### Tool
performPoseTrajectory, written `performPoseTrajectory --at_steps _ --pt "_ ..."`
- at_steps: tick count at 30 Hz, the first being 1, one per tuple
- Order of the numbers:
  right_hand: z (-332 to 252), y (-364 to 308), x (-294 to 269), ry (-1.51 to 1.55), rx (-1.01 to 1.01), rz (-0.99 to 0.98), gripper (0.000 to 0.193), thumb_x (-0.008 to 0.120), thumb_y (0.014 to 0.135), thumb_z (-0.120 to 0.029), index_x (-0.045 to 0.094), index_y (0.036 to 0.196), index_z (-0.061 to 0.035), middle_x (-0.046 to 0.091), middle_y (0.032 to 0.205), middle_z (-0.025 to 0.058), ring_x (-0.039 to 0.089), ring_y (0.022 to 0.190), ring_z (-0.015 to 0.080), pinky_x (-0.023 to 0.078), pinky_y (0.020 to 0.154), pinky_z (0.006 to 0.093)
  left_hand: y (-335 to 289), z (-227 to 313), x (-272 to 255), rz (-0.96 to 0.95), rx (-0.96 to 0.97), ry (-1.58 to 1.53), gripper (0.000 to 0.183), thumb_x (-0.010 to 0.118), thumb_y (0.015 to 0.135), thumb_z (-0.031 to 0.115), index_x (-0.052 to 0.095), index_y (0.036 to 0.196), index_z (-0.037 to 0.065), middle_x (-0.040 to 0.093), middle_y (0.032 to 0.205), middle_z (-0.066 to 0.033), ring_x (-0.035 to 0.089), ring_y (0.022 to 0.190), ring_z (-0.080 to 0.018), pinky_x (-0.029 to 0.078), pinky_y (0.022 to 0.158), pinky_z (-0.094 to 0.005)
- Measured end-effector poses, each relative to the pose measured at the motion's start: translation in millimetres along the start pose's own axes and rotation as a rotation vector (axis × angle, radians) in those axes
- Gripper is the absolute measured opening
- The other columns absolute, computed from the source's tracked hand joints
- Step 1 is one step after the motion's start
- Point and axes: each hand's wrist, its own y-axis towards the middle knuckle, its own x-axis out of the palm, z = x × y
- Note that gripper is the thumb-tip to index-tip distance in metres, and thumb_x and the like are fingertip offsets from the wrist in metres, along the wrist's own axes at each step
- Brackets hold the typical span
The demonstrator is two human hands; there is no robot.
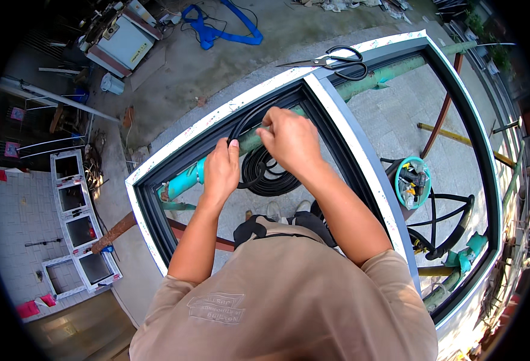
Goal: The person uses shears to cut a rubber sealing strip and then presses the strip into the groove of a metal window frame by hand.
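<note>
My left hand [221, 171] is closed round a thin black rubber strip [238, 124], its thumb pressing near the frame's inner edge. From there the strip curves up along the dark channel of a large window frame [193, 127], which has a white-filmed face. My right hand [292, 137] is curled closed just to the right, over the same opening, knuckles up. Whatever its fingertips pinch is hidden. Below both hands lies a coil of black rubber strip [277, 184]. Black-handled scissors [322, 62] rest across the far edge of the frame, blades toward the left.
Green-wrapped pipes [183, 182] run beneath the frame. Through the right opening show a turquoise bucket [413, 165] of small parts and black tubing [457, 231]. Blue webbing [232, 36] lies on the far floor. Small white frames [75, 204] lie at left.
</note>
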Motion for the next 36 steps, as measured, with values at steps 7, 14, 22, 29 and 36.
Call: performPoseTrajectory --at_steps 7,14,22,29,36 --pt "46.5 86.4 -55.4 -0.576 -0.493 0.002 0.086 0.101 0.078 -0.019 0.068 0.157 -0.0150 0.069 0.153 0.0105 0.059 0.148 0.0356 0.047 0.124 0.0510 26.1 7.0 -13.3 -0.195 -0.058 -0.052 0.050 0.047 0.122 0.043 0.074 0.121 0.000 0.078 0.111 -0.0320 0.074 0.110 -0.0542 0.055 0.095 -0.0577" --pt "48.5 95.8 -39.8 -0.575 -0.575 -0.212 0.080 0.095 0.087 -0.036 0.067 0.159 -0.0127 0.072 0.150 0.0081 0.059 0.148 0.0320 0.044 0.125 0.0486 39.1 -7.0 -18.1 -0.320 -0.024 -0.097 0.052 0.048 0.119 0.044 0.075 0.108 0.000 0.075 0.096 -0.0273 0.071 0.096 -0.0505 0.053 0.089 -0.0550" --pt "56.0 105.3 -51.8 -0.448 -0.647 -0.272 0.075 0.092 0.091 -0.040 0.068 0.158 -0.0133 0.071 0.149 0.0074 0.061 0.140 0.0323 0.047 0.118 0.0482 35.6 -4.9 -13.8 -0.209 -0.055 -0.086 0.050 0.050 0.120 0.043 0.071 0.106 -0.001 0.075 0.098 -0.0312 0.071 0.100 -0.0558 0.052 0.088 -0.0606" --pt "115.3 143.9 -108.9 -0.345 -0.345 0.018 0.048 0.081 0.105 -0.035 0.078 0.149 -0.0138 0.074 0.147 0.0156 0.061 0.145 0.0386 0.047 0.123 0.0527 37.4 3.3 -21.4 -0.218 -0.131 -0.080 0.054 0.051 0.119 0.045 0.077 0.109 -0.001 0.078 0.099 -0.0285 0.075 0.099 -0.0511 0.055 0.089 -0.0555" --pt "163.7 140.9 -115.6 -0.443 -0.379 -0.031 0.047 0.080 0.105 -0.044 0.084 0.139 -0.0126 0.076 0.143 0.0182 0.065 0.140 0.0402 0.049 0.121 0.0509 40.7 -0.8 -20.5 -0.239 -0.161 -0.092 0.056 0.051 0.118 0.046 0.076 0.103 -0.002 0.074 0.090 -0.0269 0.072 0.090 -0.0468 0.053 0.084 -0.0526"
